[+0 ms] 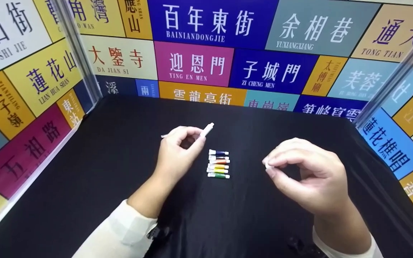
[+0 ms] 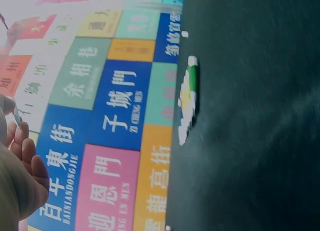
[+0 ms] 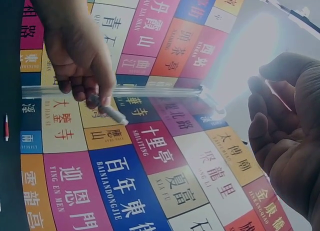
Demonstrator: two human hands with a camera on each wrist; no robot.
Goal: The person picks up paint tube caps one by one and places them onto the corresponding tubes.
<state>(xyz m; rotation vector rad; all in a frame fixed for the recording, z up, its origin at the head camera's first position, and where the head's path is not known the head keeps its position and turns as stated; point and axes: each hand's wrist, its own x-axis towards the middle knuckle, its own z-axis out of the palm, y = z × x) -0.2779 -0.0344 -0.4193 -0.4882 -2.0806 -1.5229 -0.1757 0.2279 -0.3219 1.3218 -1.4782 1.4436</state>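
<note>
In the head view my left hand holds a slim white paint tube between thumb and fingers, one end pointing up and right. My right hand, apart from it on the right, pinches a tiny white piece, perhaps a cap; the fingertips hide most of it. Between the hands, several small paint tubes lie in a column on the black cloth, with purple, orange, yellow and green bands. The right wrist view shows the held tube tilted in the left hand, opposite the right hand.
A black cloth covers the table. Panels with coloured street-name signs stand along its back and sides, joined by clear corner posts. A red and white tube-like thing lies on the cloth in the right wrist view.
</note>
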